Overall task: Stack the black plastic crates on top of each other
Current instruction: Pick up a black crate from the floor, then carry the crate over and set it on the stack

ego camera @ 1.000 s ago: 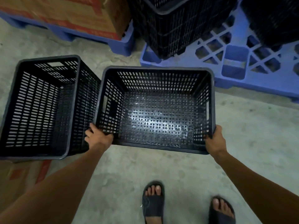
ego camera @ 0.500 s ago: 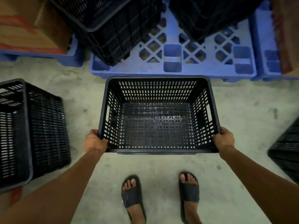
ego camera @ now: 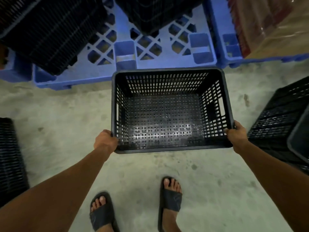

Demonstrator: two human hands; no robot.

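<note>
- I've swung right with the crate [ego camera: 168, 111] in the last second: the crate it sat beside a moment ago is now only a dark edge [ego camera: 10, 158] at my far left, and another crate [ego camera: 282, 124] has come into view on my right.
- My guess is that right-hand one is where this goes, so the carry is mid-way, with nothing stacked yet.
- My left hand [ego camera: 104, 142] is closed round the near left corner of the rim; my right hand [ego camera: 236, 133] is closed on the near right corner.
- The crate hangs upright and empty between them, clear of the floor [ego camera: 63, 114], just short of the blue pallet [ego camera: 150, 52].
- Its right wall is near the right crate, not touching it.
</note>
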